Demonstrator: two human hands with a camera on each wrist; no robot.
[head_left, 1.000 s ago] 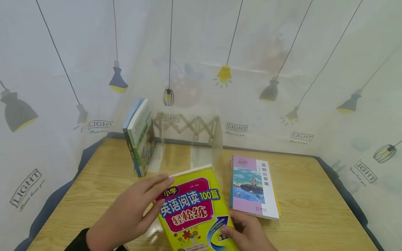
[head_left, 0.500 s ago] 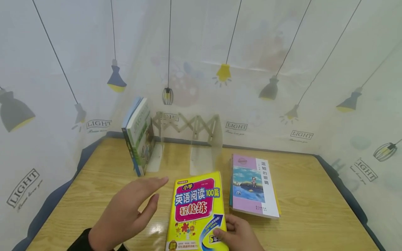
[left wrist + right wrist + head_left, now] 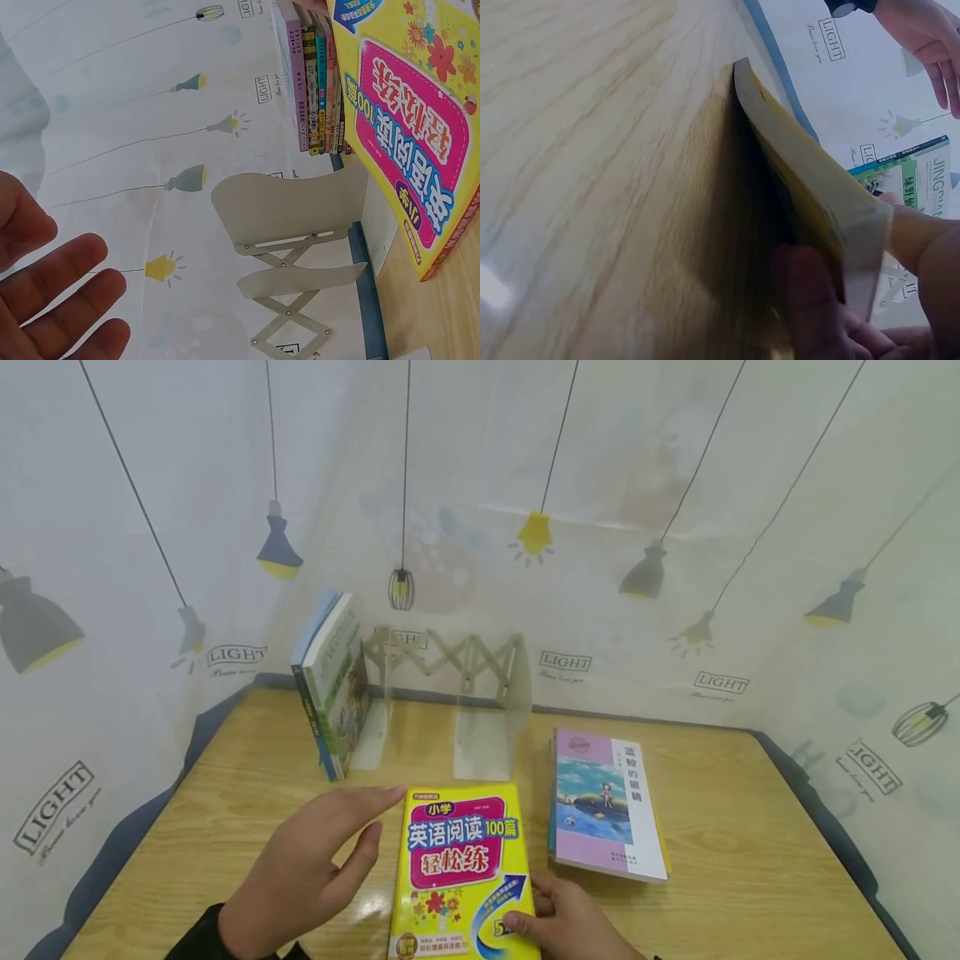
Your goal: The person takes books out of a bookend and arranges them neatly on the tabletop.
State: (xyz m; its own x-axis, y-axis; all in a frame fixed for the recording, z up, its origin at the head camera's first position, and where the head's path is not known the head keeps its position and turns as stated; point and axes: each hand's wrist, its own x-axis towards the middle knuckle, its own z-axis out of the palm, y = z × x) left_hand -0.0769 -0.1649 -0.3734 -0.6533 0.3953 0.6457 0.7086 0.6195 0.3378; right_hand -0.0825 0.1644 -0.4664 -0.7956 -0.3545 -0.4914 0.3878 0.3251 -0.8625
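A yellow workbook (image 3: 465, 868) with a pink title panel is at the front middle of the table. My right hand (image 3: 573, 918) pinches its right edge, thumb over the front cover and fingers behind. In the right wrist view, the workbook's page edges (image 3: 802, 142) stand slanted over the wood, and a shadow lies below. My left hand (image 3: 311, 860) hovers by the workbook's upper left corner, its fingers extended. The left wrist view shows these fingers (image 3: 82, 262) apart from the workbook, holding nothing.
A pale expandable bookend rack (image 3: 483, 743) stands at the back, with several books (image 3: 333, 693) upright at its left end. To the right lies a stack of books (image 3: 607, 810), a pink-and-white one on top. A lamp-print cloth (image 3: 480, 460) surrounds the wooden table (image 3: 750, 860).
My left hand has let go of the workbook's upper left side. My right hand has brought the workbook lower and slightly left, and it has turned straighter.
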